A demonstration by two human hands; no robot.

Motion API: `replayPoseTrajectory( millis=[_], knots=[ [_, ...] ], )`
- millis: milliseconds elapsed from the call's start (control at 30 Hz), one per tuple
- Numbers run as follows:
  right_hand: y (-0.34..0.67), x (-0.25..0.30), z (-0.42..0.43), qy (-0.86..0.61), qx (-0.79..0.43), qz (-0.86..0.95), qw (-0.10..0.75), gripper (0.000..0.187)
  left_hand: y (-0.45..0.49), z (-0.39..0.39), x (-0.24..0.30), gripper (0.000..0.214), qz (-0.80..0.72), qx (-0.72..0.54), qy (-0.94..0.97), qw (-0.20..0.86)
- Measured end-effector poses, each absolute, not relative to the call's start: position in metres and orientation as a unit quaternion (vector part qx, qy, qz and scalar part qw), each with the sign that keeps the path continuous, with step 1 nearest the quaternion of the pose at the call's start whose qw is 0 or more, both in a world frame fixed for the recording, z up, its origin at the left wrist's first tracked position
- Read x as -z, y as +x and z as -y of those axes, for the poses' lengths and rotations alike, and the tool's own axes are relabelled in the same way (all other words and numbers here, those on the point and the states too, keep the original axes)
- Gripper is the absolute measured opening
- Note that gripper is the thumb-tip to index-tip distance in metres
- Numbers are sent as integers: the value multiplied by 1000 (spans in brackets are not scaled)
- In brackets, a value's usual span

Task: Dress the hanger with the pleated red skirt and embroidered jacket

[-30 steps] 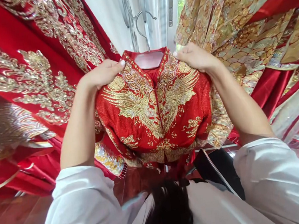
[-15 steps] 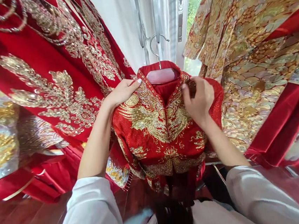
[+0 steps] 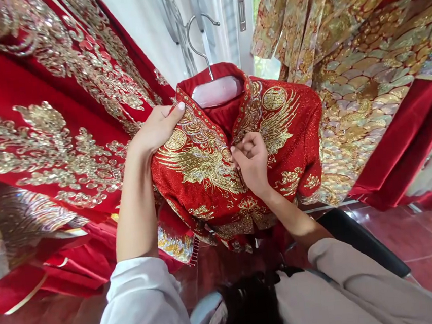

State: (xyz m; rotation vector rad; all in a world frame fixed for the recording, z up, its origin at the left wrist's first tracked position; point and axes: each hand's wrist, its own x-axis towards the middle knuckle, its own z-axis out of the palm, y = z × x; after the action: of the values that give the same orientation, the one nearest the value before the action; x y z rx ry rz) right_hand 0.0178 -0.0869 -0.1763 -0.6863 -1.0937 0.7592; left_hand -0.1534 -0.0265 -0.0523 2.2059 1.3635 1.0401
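A red jacket (image 3: 210,178) with a stand-up collar and gold embroidery hangs upright on a hanger (image 3: 217,91) with a metal hook. My left hand (image 3: 159,128) is closed on the jacket's shoulder beside the collar, thumb on the front and fingers hidden behind the cloth. At the bottom of the neck opening, my right hand (image 3: 252,161) pinches the jacket's front edge with bent fingers. Whether a small fastener sits between those fingertips cannot be made out.
To the left hangs a red garment (image 3: 57,146) with gold beading. A gold scale-patterned garment (image 3: 354,87) hangs on the right, near a red satin cloth (image 3: 394,150). Behind the jacket is a white door (image 3: 221,24). A dark flat object (image 3: 361,239) lies above the reddish tiled floor (image 3: 430,243).
My right hand has left the collar's right side and moved down and left to the front opening. My left hand still grips the shoulder. The view has shifted, so the jacket appears higher and further left.
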Motion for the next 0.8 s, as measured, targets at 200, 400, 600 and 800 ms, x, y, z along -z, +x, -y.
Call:
replayPoseTrajectory(
  millis=[200, 400, 600, 800],
  knots=[
    [40, 311, 124, -444, -519, 378, 625, 45, -154, 29, 53, 47, -450, -353, 807, 148],
    [63, 419, 195, -558, -541, 338, 531, 47, -151, 54, 66, 38, -511, -359, 779, -65],
    [100, 421, 193, -678, -476, 375, 417, 24, -157, 95, 109, 72, -619, -355, 679, -172],
    [175, 350, 162, -792, -277, 448, 307, 11, -174, 104, 130, 50, -594, -421, 660, -186]
  ],
)
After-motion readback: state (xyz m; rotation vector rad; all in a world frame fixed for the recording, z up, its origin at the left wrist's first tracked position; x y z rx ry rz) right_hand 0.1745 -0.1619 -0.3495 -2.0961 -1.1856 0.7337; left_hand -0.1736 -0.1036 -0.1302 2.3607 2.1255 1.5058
